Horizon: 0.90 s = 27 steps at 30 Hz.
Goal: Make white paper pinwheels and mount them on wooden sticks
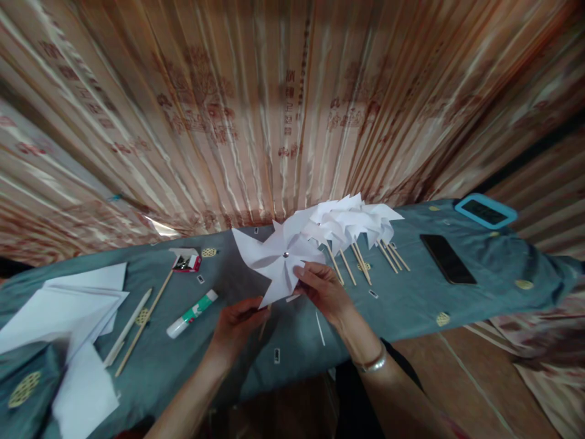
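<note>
A white paper pinwheel [269, 259] with a shiny pin at its centre is held up above the cloth-covered table. My right hand [322, 289] pinches one of its blades, thumb on the front face. Just below the blades, my left hand [240, 320] is closed at a thin wooden stick [264, 324], which shows partly under the fingers. Behind and to the right lie several finished-looking pinwheels [354, 216], overlapping, with their sticks pointing toward me. A thin white strip [320, 329] rests on the cloth below my right hand.
On the left are white paper sheets [68, 305], a pencil-like white stick [130, 326], a wooden stick [146, 320], a glue stick [192, 314] and an open small box [186, 261] of pins. A phone [448, 259] and blue-framed device [485, 210] lie right. A curtain [256, 110] hangs behind.
</note>
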Each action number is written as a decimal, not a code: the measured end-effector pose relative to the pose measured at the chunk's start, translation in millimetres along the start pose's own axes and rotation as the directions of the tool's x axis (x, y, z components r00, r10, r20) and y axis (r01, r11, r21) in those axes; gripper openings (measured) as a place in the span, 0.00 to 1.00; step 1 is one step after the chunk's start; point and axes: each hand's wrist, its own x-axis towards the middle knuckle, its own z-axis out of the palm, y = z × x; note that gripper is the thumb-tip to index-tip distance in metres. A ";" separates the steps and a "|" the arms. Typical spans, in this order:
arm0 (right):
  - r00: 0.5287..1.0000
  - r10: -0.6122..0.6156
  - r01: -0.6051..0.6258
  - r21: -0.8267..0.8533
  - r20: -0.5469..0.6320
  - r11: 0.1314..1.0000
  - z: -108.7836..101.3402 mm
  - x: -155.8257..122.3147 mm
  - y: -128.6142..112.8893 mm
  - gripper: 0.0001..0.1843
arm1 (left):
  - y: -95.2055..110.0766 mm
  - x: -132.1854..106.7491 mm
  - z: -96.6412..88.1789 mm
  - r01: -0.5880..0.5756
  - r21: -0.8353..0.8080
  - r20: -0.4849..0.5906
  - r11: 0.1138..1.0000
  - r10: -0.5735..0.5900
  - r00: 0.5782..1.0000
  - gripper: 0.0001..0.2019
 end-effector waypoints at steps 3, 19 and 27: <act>1.000 -0.001 0.001 -0.013 -0.008 1.000 6.2 -0.7 8.4 0.16 | 1.0 0.0 0.8 -0.019 -0.025 -0.008 1.000 0.019 1.000 0.11; 0.919 -0.368 0.307 -0.329 -0.143 0.893 -27.5 -1.5 -31.0 0.14 | 2.8 2.2 -8.2 -0.043 0.067 -0.042 0.997 0.046 0.998 0.10; 0.987 -0.149 0.133 -0.204 -0.061 0.970 -26.2 3.3 -24.4 0.15 | 0.7 0.9 -5.6 -0.012 0.054 -0.015 0.998 0.013 1.000 0.09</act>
